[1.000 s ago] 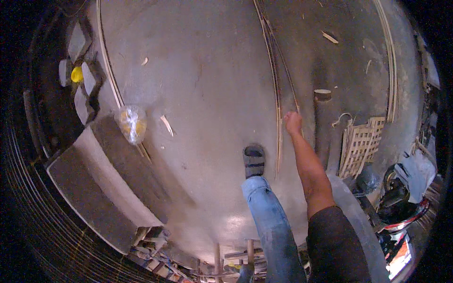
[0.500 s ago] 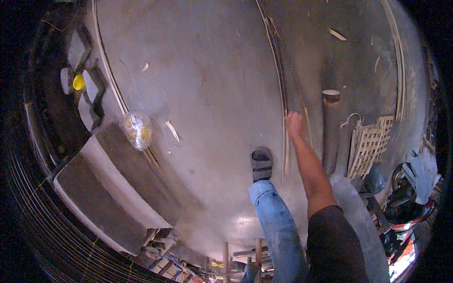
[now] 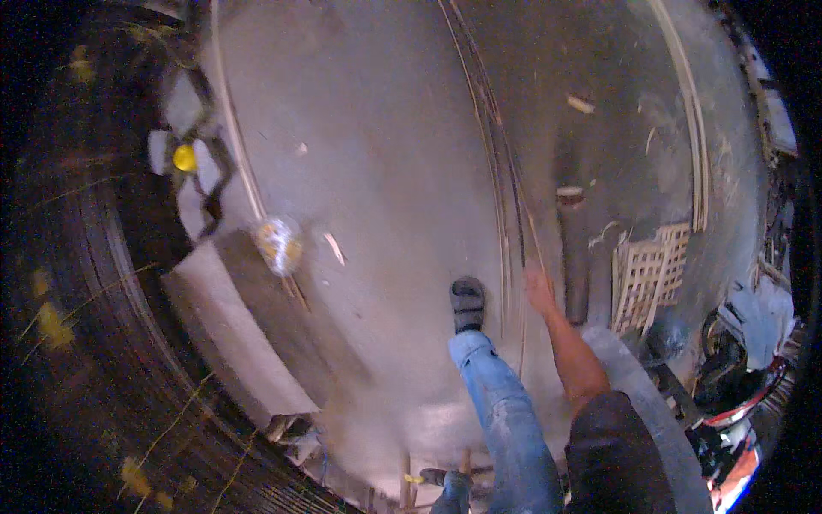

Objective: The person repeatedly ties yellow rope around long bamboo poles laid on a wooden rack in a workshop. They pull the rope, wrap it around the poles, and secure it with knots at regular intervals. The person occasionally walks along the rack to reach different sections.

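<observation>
a blue-jeaned leg [image 3: 505, 403] is stretching over the floor [image 3: 385, 214] to a dark sandal [image 3: 467, 304]. to its right, the right hand [image 3: 538, 288] is hanging at long, thin strips [image 3: 495, 120], which are running away along the floor; blur is hiding whether the grip is clamped on one. beyond, a dark cylinder [image 3: 574, 257] is showing its pale end, a lattice panel [image 3: 652, 274] resting farther right.

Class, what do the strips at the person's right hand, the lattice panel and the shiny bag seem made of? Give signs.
Strips: probably bamboo or wood, unpainted; long, slender, tan.
Lattice panel: likely similar, matte; pale slats cross.
Bag: apparently clear, glossy plastic; bright highlights, yellowish contents showing through.
</observation>
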The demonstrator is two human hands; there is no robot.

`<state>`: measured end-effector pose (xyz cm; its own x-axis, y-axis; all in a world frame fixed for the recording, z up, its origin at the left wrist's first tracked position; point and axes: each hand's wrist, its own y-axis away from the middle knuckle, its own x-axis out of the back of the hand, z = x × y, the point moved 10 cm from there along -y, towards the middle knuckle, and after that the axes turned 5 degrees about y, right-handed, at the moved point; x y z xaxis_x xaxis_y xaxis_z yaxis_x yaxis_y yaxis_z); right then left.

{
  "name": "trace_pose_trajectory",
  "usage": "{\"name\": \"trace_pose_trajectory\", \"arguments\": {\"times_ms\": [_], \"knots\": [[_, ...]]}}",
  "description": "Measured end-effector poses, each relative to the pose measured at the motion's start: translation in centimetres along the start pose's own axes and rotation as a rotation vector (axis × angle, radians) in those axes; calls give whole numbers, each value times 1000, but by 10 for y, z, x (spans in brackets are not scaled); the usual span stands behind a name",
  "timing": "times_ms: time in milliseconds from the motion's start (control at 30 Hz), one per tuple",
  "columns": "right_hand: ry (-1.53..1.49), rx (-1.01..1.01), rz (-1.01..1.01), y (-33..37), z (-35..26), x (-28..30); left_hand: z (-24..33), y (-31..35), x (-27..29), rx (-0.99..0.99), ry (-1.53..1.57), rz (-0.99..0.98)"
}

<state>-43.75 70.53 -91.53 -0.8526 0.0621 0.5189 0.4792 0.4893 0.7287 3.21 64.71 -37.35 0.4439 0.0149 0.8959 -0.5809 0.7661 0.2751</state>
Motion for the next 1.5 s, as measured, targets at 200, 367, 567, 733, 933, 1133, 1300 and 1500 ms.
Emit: {"name": "trace_pose_trajectory", "arguments": {"times_ms": [200, 367, 567, 733, 933, 1133, 1300, 1500], "knots": [[-198, -24, 176, 248, -113, 130, 34, 29, 213, -161, 215, 3], [-244, 608, 470, 342, -265, 217, 14, 127, 98, -342, 531, -732], [-864, 613, -52, 538, -399, 218, -4, 299, 87, -169, 817, -1054], [-618, 789, -358, 741, -378, 119, -182, 262, 132, -352, 494, -506], [-99, 637, -599, 773, -244, 13, -265, 287, 386, -418, 607, -71], [824, 712, -341, 603, -38, 30, -350, 321, 476, -87, 394, -79], [879, 392, -281, 590, 12, 117, -385, 327, 518, -10, 353, -19], [810, 381, -266, 602, -23, 135, -407, 312, 547, 65, 265, 135]]}}
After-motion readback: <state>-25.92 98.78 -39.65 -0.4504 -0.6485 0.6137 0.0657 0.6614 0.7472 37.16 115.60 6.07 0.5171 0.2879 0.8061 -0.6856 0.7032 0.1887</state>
